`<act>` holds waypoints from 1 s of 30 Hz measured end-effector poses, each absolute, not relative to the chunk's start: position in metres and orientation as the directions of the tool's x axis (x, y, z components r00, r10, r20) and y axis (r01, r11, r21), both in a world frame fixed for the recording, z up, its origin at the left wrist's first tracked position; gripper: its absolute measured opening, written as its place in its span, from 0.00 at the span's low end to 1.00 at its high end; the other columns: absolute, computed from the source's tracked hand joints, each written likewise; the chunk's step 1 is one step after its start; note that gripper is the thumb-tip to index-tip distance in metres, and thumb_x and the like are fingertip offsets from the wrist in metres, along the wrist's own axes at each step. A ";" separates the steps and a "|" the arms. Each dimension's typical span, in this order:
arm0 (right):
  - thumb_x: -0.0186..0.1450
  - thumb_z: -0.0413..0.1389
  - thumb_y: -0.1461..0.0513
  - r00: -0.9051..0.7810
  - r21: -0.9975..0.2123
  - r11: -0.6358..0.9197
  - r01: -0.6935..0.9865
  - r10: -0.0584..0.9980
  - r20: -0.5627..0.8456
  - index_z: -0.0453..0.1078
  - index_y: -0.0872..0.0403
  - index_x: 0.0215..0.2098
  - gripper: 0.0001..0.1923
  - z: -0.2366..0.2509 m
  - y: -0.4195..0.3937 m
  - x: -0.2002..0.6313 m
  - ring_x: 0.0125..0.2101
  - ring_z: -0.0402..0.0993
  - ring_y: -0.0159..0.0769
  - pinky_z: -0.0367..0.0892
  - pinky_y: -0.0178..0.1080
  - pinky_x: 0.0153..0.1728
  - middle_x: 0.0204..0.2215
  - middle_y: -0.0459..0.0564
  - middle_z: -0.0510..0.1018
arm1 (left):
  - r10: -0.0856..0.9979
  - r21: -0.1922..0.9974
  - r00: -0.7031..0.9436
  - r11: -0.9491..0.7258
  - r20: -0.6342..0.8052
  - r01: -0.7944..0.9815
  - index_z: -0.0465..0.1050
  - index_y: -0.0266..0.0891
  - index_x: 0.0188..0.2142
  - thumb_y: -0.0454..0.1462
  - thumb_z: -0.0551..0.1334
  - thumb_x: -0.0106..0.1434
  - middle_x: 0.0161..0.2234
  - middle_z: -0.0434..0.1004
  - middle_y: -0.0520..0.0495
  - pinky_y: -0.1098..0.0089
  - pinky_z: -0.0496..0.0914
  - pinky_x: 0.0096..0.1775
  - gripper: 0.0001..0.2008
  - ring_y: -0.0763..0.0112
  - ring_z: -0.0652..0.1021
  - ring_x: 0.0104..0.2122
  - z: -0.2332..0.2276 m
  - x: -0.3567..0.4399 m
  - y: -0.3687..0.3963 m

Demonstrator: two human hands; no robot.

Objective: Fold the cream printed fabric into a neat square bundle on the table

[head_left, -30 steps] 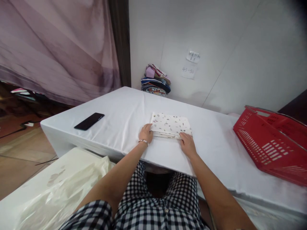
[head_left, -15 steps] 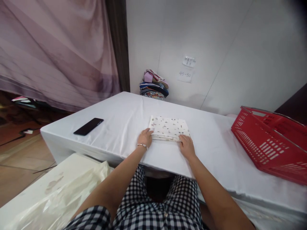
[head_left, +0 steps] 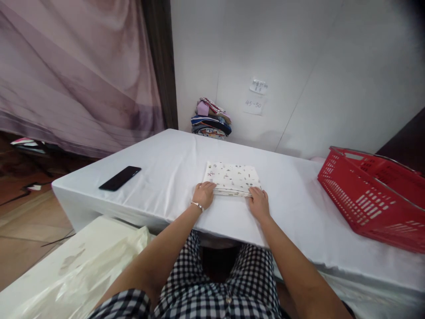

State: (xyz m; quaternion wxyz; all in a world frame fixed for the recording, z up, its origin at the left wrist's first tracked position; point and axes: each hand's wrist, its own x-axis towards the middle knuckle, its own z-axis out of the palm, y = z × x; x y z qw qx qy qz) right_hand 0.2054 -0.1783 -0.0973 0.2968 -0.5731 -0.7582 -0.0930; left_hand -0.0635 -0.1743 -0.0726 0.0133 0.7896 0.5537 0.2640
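Note:
A folded white cloth (head_left: 233,175) with small printed motifs lies flat on the white-covered table (head_left: 159,177), its layered folded edge facing me. At the near left corner, my left hand (head_left: 203,195) grips that edge, thumb hidden from view and fingers on top. My right hand (head_left: 259,202) holds the near right corner in the same way. Both hands rest low at the tabletop. Whether the cloth is a garment or a plain piece of fabric cannot be made out.
A black phone (head_left: 120,178) lies on the table's left side. A red plastic basket (head_left: 372,199) stands at the right. Folded clothes (head_left: 211,119) are stacked beyond the far edge, by the wall. A pale plastic bag (head_left: 109,270) lies on a white surface at lower left.
My left hand has shifted slightly right along the near edge of the cloth. My right hand stays at its corner. The view has moved slightly.

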 end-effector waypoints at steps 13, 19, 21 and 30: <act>0.59 0.48 0.67 -0.125 -0.177 0.275 0.945 0.804 0.581 0.66 0.53 0.48 0.18 -0.100 -0.177 0.207 0.54 0.58 0.44 0.51 0.50 0.53 0.51 0.54 0.69 | 0.885 0.324 0.230 -0.373 0.404 0.869 0.70 0.43 0.47 0.30 0.52 0.59 0.48 0.73 0.47 0.56 0.58 0.54 0.18 0.64 0.68 0.52 -0.074 -0.063 -0.173; 0.59 0.48 0.67 -0.149 -0.163 0.293 0.942 0.801 0.580 0.67 0.54 0.47 0.18 -0.100 -0.175 0.208 0.53 0.59 0.44 0.56 0.48 0.51 0.50 0.55 0.69 | 0.905 0.408 0.203 -0.357 0.373 0.840 0.70 0.42 0.48 0.29 0.52 0.58 0.49 0.72 0.47 0.62 0.64 0.53 0.20 0.66 0.67 0.52 -0.077 -0.065 -0.169; 0.59 0.48 0.67 -0.152 -0.166 0.297 0.940 0.804 0.575 0.67 0.54 0.47 0.18 -0.102 -0.173 0.209 0.53 0.58 0.44 0.57 0.47 0.52 0.50 0.54 0.69 | 0.901 0.432 0.201 -0.368 0.384 0.824 0.71 0.42 0.48 0.29 0.52 0.57 0.49 0.72 0.48 0.63 0.64 0.54 0.20 0.67 0.67 0.52 -0.080 -0.067 -0.167; 0.59 0.48 0.66 -0.140 -0.205 0.324 0.924 0.783 0.606 0.67 0.55 0.48 0.19 -0.110 -0.168 0.212 0.54 0.58 0.42 0.59 0.46 0.54 0.50 0.53 0.69 | 0.895 0.457 0.197 -0.381 0.401 0.804 0.71 0.41 0.47 0.28 0.53 0.56 0.49 0.72 0.48 0.62 0.63 0.56 0.20 0.66 0.68 0.52 -0.084 -0.069 -0.165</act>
